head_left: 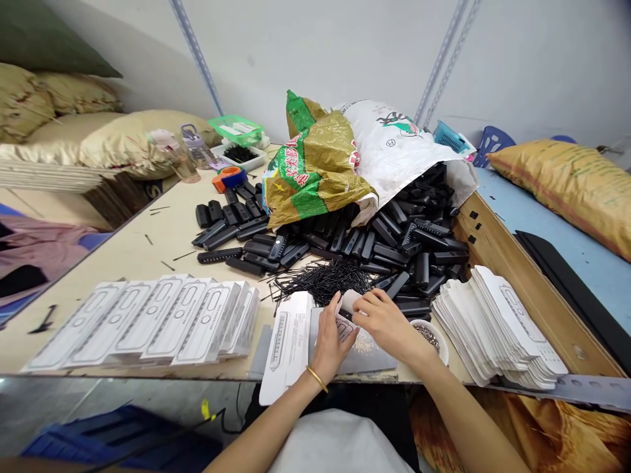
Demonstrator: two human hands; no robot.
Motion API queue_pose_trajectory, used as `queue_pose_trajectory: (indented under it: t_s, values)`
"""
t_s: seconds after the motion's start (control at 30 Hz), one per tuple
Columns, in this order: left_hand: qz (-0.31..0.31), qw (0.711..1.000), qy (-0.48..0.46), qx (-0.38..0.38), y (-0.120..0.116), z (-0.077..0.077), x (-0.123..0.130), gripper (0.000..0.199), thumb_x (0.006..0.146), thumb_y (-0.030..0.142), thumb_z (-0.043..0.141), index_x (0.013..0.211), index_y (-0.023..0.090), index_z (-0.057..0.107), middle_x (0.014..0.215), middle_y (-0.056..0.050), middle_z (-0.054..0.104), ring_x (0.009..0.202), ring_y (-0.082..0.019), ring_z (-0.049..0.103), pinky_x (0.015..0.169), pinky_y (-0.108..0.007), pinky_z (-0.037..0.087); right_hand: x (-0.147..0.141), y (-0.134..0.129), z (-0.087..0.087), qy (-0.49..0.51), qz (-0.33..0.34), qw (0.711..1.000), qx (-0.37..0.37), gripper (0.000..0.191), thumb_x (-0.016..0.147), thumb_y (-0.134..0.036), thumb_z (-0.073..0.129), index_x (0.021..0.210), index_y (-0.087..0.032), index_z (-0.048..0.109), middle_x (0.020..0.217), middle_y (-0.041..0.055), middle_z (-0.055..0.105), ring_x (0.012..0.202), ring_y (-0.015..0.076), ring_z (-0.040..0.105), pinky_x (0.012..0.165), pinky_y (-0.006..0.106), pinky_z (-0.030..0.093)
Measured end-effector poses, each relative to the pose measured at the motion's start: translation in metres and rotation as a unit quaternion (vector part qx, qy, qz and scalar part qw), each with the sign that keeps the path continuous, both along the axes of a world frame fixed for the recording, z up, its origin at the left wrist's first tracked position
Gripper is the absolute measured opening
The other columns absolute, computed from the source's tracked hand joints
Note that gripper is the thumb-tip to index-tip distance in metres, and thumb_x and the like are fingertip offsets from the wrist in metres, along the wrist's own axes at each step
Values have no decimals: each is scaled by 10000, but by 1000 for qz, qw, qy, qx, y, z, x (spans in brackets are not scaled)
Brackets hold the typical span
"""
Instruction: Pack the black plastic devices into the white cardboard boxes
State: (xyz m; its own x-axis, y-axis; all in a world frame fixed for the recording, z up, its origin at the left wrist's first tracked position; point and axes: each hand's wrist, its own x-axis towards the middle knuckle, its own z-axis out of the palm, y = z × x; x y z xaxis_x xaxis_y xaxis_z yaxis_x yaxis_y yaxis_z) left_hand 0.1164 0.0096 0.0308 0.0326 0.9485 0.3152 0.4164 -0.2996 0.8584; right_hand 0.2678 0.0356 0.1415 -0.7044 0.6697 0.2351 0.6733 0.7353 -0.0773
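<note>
My left hand (329, 347) is wrapped round a small white printed cardboard box (345, 328), held tilted over a grey mat (377, 362) at the table's front edge. My right hand (387, 323) is closed at the box's upper end, fingertips pinching by its raised flap; a dark bit shows inside the opening. Left of my hands lies a flat white printed carton (283, 348). Small pale pieces (363, 343) lie on the mat. Just beyond is a heap of thin black sticks (325, 279). A white bowl of small metal parts (434, 338) stands by my right wrist.
Filled-looking white boxes (197, 322) stand in a row at left; a stack of flat cartons (497, 328) is at right. Black plastic cases (365, 243) spill from sacks (315, 171) behind. Orange-and-blue tape (229, 179), bottles (177, 154) and a wooden side rail (522, 276) edge the area.
</note>
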Motion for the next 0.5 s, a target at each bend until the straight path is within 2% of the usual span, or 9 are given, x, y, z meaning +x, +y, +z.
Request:
queue_pose_trajectory:
  t_s: [0.07, 0.13, 0.17, 0.23, 0.3, 0.33, 0.4, 0.5]
  values:
    - [11, 1000, -16, 5, 2, -2, -2, 608, 810, 238, 592, 1348, 213, 309, 1297, -127, 486, 1216, -247, 479, 1008, -443, 404, -1, 4, -21, 122, -52, 990, -38, 106, 839, -162, 576, 923, -214, 612, 1083, 84, 591, 995, 218, 524, 877, 392, 421]
    - [1, 1000, -28, 14, 3, -3, -5, 456, 802, 218, 585, 1225, 213, 415, 1190, -103, 541, 1137, -230, 530, 959, -411, 437, -4, 8, -43, 267, -126, 950, -104, 276, 808, -266, 629, 1071, -219, 562, 1126, 92, 562, 1015, 226, 540, 850, 384, 458]
    - [-14, 999, -30, 18, 4, -3, -7, 382, 795, 207, 582, 1153, 213, 451, 1153, -93, 554, 1106, -224, 546, 941, -400, 446, -9, 10, -53, 330, -150, 920, -151, 335, 798, -303, 633, 1106, -214, 535, 1078, 81, 574, 961, 215, 564, 808, 365, 480]
    - [-44, 998, -31, 16, 6, -3, -10, 304, 780, 188, 572, 1065, 209, 468, 1131, -89, 562, 1085, -219, 557, 928, -395, 451, -24, 9, -72, 424, -178, 858, -228, 305, 813, -334, 590, 1081, -205, 520, 931, 35, 593, 803, 181, 586, 707, 318, 497]
    - [-55, 998, -42, -12, 8, -1, -14, 369, 765, 187, 579, 1103, 201, 431, 1174, -111, 552, 1113, -226, 553, 938, -406, 449, -44, 4, -86, 478, -211, 823, -224, 198, 856, -334, 515, 1002, -202, 541, 857, 20, 585, 768, 171, 579, 692, 307, 491]
    - [-54, 997, -55, -32, 9, 0, -15, 434, 764, 193, 581, 1156, 196, 394, 1212, -128, 539, 1134, -229, 549, 942, -409, 450, -53, -1, -90, 491, -221, 819, -196, 176, 870, -334, 490, 967, -202, 554, 876, 31, 584, 804, 177, 578, 717, 314, 490]
    - [-52, 992, -90, -69, 10, 4, -17, 574, 773, 219, 580, 1268, 186, 291, 1292, -165, 501, 1168, -230, 541, 956, -412, 449, -67, -9, -94, 495, -212, 832, -135, 169, 879, -338, 478, 913, -206, 579, 959, 62, 576, 904, 193, 570, 780, 336, 483]
    - [-51, 985, -115, -115, 10, 9, -16, 679, 792, 252, 561, 1354, 170, 189, 1308, -182, 503, 1141, -225, 570, 951, -408, 459, -72, -15, -90, 482, -183, 851, -102, 154, 883, -321, 484, 891, -214, 594, 997, 79, 576, 956, 201, 564, 823, 361, 477]
